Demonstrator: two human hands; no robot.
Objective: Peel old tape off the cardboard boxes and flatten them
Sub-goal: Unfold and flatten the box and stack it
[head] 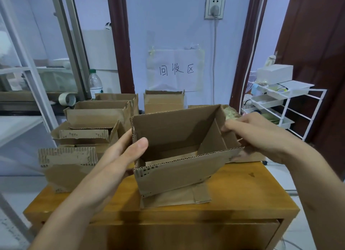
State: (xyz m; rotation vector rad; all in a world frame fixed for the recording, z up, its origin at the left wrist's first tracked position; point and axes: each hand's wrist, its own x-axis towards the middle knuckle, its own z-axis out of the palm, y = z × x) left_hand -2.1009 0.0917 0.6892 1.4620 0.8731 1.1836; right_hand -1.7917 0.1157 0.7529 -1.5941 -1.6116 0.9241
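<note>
Your left hand (119, 152) grips the left wall of the open box (179, 149), thumb inside; your right hand (255, 135) pinches its right wall. The box sits tilted on the counter (248, 190), other boxes (93, 119) behind and left.

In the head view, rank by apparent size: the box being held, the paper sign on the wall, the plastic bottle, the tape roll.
1. Held box, though it is nearest the camera.
2. Paper sign.
3. Plastic bottle.
4. Tape roll.
</note>
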